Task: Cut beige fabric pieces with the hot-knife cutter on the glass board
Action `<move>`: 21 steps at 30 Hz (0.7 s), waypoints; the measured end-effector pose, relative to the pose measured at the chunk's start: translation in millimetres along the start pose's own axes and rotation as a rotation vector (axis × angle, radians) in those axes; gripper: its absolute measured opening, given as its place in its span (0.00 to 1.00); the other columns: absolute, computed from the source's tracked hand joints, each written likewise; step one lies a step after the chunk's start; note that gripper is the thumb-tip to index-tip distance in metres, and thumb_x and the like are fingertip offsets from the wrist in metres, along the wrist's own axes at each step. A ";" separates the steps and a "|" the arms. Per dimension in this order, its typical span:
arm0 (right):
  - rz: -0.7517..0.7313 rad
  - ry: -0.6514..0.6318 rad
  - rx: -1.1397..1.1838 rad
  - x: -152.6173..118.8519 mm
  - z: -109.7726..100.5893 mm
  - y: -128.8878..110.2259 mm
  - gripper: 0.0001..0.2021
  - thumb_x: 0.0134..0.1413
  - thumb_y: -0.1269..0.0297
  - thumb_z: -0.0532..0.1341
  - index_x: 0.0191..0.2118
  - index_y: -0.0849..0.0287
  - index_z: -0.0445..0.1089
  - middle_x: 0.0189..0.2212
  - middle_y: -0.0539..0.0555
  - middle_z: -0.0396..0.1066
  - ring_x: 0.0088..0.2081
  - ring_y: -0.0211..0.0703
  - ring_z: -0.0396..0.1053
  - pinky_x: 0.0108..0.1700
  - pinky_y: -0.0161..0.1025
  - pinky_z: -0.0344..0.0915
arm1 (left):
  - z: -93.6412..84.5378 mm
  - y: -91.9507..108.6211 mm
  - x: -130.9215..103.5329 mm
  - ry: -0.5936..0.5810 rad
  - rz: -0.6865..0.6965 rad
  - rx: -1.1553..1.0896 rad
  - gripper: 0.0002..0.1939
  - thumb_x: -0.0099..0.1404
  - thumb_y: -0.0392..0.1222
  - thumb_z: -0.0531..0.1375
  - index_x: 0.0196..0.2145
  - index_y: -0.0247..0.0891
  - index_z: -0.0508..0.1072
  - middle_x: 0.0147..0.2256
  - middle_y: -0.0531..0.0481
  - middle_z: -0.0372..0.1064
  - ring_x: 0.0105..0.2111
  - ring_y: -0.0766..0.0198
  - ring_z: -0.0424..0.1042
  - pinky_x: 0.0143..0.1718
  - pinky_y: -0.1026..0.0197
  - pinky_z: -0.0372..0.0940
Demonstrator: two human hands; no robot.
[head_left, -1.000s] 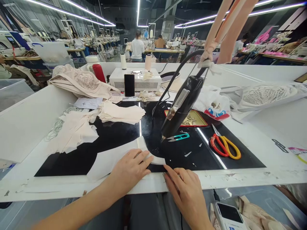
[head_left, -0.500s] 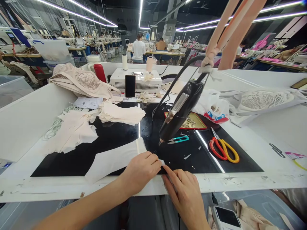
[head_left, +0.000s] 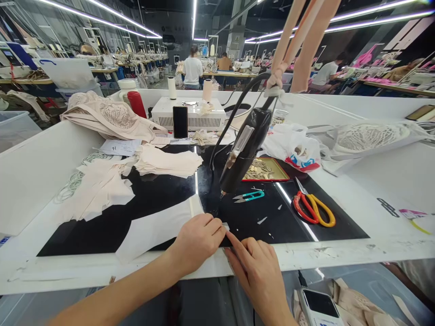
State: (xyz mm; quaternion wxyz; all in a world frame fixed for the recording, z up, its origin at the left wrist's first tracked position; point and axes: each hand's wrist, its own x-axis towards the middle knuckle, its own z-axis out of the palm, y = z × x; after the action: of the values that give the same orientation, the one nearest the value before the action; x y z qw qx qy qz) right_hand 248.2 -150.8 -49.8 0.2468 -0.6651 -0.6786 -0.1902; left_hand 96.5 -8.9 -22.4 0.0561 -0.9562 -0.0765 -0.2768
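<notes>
My left hand (head_left: 199, 240) is closed on the right end of a white fabric piece (head_left: 152, 231), its fingers curled over the cloth near the front edge of the black mat. My right hand (head_left: 256, 274) meets it from the right. Its index fingertip and thumb pinch the same fabric's edge, though the exact grip is partly hidden. Leftward, the cloth lies flat across the mat with a cream strip (head_left: 196, 206) near its upper end. Just beyond my hands hangs a black corded tool (head_left: 239, 151), tip down, tied up by peach fabric bands (head_left: 288, 40).
On the black mat (head_left: 163, 190) lie teal thread snips (head_left: 249, 196), red-and-yellow-handled scissors (head_left: 314, 208) and a tray (head_left: 280, 170) of small pieces. Fabric stacks (head_left: 166, 162) stand left, beside loose cut pieces (head_left: 97, 188). Behind are a phone (head_left: 180, 122) and a white machine box (head_left: 159, 113).
The camera view has shifted slightly, and the hanging tool has swung a little left. Both hands keep almost the same hold on the fabric.
</notes>
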 end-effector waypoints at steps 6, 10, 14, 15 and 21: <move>0.004 0.000 0.016 -0.1 0.0 0.0 0.17 0.77 0.59 0.53 0.59 0.59 0.73 0.27 0.49 0.63 0.30 0.44 0.60 0.37 0.43 0.54 | -5.3 -1.9 -2.4 -0.064 -0.008 -0.037 0.07 0.75 0.28 0.57 0.43 0.33 0.74 0.36 0.48 0.74 0.39 0.56 0.73 0.40 0.55 0.74; 0.014 0.001 0.028 -0.5 1.6 0.3 0.17 0.77 0.59 0.53 0.58 0.59 0.73 0.27 0.49 0.63 0.30 0.44 0.61 0.37 0.43 0.54 | -6.5 -4.5 -1.9 -0.085 -0.010 -0.078 0.06 0.75 0.29 0.58 0.45 0.33 0.75 0.38 0.48 0.76 0.40 0.56 0.73 0.41 0.54 0.74; 0.021 0.001 0.047 -2.2 0.7 0.3 0.17 0.77 0.60 0.53 0.59 0.59 0.73 0.28 0.49 0.64 0.30 0.43 0.61 0.37 0.43 0.55 | -6.0 -5.9 -1.5 -0.083 -0.007 -0.109 0.07 0.76 0.29 0.58 0.45 0.33 0.75 0.39 0.48 0.77 0.39 0.56 0.74 0.41 0.54 0.74; 0.023 -0.001 0.049 -2.6 0.3 0.2 0.17 0.77 0.60 0.54 0.59 0.59 0.73 0.28 0.49 0.64 0.30 0.43 0.62 0.37 0.43 0.55 | -6.2 -6.1 -1.4 -0.082 -0.002 -0.114 0.07 0.76 0.29 0.57 0.45 0.33 0.75 0.39 0.48 0.77 0.39 0.57 0.74 0.41 0.54 0.74; 0.038 0.001 0.056 -3.1 -0.2 -0.6 0.16 0.77 0.59 0.54 0.58 0.58 0.74 0.28 0.50 0.65 0.30 0.43 0.62 0.37 0.43 0.56 | -8.5 -6.9 -1.9 -0.043 0.031 -0.131 0.08 0.77 0.29 0.56 0.46 0.32 0.76 0.39 0.48 0.79 0.39 0.58 0.76 0.39 0.57 0.74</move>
State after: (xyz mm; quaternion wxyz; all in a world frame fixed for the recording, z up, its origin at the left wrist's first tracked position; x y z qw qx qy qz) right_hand 247.6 -153.4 -51.4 0.2693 -0.6705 -0.6709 -0.1668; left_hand 89.3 -3.7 -15.9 -0.0041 -0.9646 -0.0446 -0.2599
